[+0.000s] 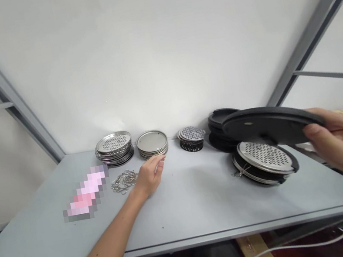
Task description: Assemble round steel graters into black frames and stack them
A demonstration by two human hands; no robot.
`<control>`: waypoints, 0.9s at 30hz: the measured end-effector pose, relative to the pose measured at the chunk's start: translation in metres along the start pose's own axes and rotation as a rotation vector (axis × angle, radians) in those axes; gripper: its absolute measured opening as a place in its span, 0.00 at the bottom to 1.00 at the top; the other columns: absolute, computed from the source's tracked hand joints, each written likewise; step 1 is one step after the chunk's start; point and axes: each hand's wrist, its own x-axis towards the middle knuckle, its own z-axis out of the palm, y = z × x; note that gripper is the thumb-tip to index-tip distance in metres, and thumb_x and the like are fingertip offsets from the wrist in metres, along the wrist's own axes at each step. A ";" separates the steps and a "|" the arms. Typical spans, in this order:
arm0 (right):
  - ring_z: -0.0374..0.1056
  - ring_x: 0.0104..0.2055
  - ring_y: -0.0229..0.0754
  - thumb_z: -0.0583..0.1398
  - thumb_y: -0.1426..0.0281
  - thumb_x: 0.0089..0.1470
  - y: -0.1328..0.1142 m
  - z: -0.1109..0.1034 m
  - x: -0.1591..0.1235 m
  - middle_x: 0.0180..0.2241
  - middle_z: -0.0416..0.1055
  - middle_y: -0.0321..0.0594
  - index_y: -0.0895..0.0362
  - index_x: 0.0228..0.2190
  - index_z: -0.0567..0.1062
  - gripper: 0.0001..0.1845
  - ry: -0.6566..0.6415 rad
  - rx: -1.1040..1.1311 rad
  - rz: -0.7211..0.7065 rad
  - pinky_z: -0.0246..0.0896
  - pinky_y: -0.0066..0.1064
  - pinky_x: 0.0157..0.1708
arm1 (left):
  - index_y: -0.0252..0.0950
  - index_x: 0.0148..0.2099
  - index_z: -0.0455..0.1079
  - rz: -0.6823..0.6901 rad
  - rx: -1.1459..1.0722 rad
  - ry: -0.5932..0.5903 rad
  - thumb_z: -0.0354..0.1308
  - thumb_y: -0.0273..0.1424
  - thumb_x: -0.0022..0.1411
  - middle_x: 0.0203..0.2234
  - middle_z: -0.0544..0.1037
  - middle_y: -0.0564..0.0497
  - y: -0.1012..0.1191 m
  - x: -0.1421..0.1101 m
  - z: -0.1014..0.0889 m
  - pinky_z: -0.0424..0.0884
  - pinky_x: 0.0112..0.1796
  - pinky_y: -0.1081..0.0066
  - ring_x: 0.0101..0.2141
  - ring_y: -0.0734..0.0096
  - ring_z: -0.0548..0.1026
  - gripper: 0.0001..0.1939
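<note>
My right hand grips the rim of a flat black round lid and holds it level in the air above a stack of assembled discs topped by a perforated metal plate. My left hand reaches across the grey table with fingers stretched out and empty. Its fingertips are just short of a stack of plain metal discs and beside a heap of small metal clips.
Along the wall stand a stack of perforated metal trays, a small pile of perforated discs and a pile of black lids. A blurred pink patch lies at left. White cables hang below the table edge.
</note>
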 end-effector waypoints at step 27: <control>0.64 0.56 0.52 0.61 0.71 0.54 0.092 0.013 -0.094 0.49 0.73 0.42 0.46 0.56 0.66 0.28 -0.245 -0.161 -0.290 0.62 0.48 0.56 | 0.35 0.45 0.72 -0.060 0.049 -0.107 0.41 0.37 0.70 0.39 0.78 0.46 0.003 -0.003 0.007 0.71 0.44 0.66 0.41 0.65 0.76 0.19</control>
